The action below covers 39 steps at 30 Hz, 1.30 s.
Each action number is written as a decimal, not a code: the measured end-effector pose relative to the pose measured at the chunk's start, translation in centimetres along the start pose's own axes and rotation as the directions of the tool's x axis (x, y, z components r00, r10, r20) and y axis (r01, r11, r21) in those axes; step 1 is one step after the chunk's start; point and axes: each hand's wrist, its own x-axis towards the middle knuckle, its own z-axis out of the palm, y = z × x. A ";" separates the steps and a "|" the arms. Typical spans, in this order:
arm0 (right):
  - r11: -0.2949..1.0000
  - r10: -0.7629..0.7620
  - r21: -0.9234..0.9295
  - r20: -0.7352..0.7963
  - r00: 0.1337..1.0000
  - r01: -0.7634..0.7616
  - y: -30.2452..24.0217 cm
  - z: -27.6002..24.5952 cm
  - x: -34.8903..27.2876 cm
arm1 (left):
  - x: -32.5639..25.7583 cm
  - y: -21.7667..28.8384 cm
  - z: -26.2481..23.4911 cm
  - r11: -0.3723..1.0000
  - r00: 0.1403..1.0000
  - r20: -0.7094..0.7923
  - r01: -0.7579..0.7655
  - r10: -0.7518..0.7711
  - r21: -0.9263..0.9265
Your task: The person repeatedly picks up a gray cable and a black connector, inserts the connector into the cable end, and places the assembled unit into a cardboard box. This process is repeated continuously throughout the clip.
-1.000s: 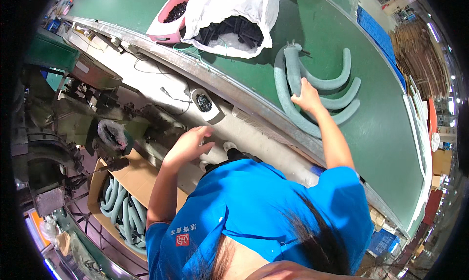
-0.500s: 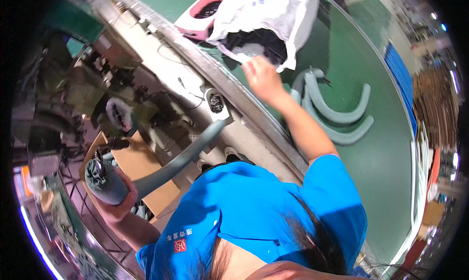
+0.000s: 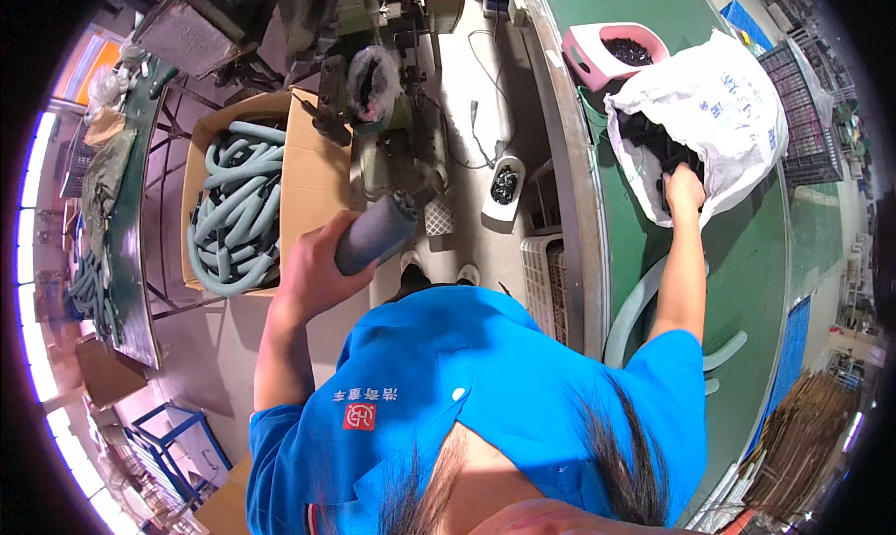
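Observation:
My left hand (image 3: 319, 266) is closed round a grey-green padded tube (image 3: 378, 232), whose gathered dark end points away from me. To the right, a white sack (image 3: 733, 115) lies on its side on the green table, its mouth towards me. Black pieces (image 3: 649, 135) fill that mouth, too jumbled to tell their kind. My right hand (image 3: 685, 193) reaches in among them, and its fingertips are hidden there. Under my right forearm lies a curved grey-green tube (image 3: 637, 303) on the table.
A pink container (image 3: 595, 57) of small black parts stands beyond the sack. On the floor is a white container (image 3: 504, 195) of black parts. A cardboard box (image 3: 315, 166) at left holds several grey-green tubes. Machinery (image 3: 397, 115) stands ahead, and a black crate (image 3: 803, 115) at far right.
The view has swung left, bringing the whole box into sight. My right hand has gone from the sack's mouth in among the black pieces. My left hand still holds its tube, now nearer my middle.

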 end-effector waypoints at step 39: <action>0.060 -0.964 0.981 0.008 0.268 0.185 -40.6 -7.2 -24.0 | 0.4 -18.4 -3.9 0.952 0.896 0.397 -0.081 0.200 -0.296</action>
